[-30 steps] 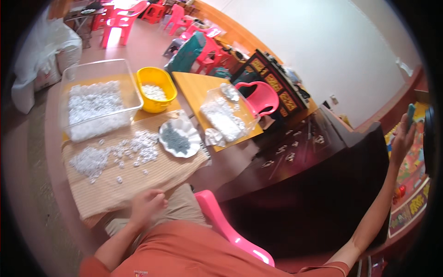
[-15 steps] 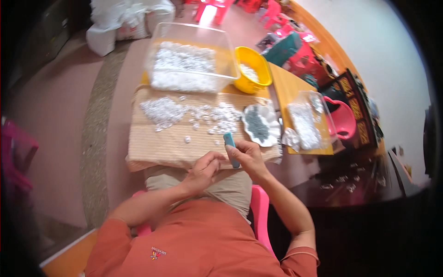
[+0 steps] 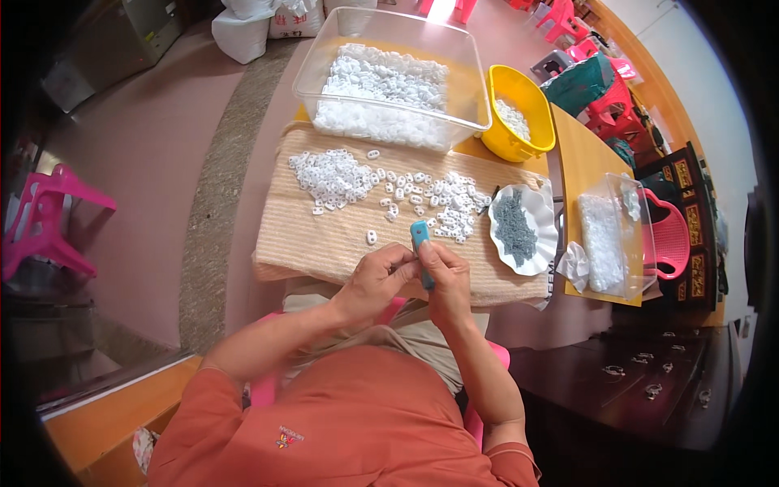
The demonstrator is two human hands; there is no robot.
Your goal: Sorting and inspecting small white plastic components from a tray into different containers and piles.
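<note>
My right hand point(image 3: 449, 286) is wrapped round a slim teal-and-grey hand tool point(image 3: 419, 233), its teal end pointing away from me. Against it, my left hand point(image 3: 369, 284) is closed in a pinch; whatever its fingertips hold is too small and covered to make out. Both hands meet over the near edge of a beige ribbed cloth point(image 3: 308, 243). Beyond them lie a loose heap of small white oval two-holed pieces point(image 3: 458, 199) and a larger heap of white pieces point(image 3: 333, 178). One single white piece point(image 3: 372, 237) sits apart. A white scalloped dish point(image 3: 542, 223) holds small dark grey bits point(image 3: 513, 227).
A clear plastic bin point(image 3: 389, 24) of white pieces stands at the back, beside a yellow basket point(image 3: 540, 101). On the right, a clear tray point(image 3: 637, 260) with white pieces rests on a wooden board. A pink stool point(image 3: 57, 215) stands on the left floor.
My left hand has come over to the right hand, and their fingertips now meet beside the tool. The whole view has shifted, so the table appears farther right.
</note>
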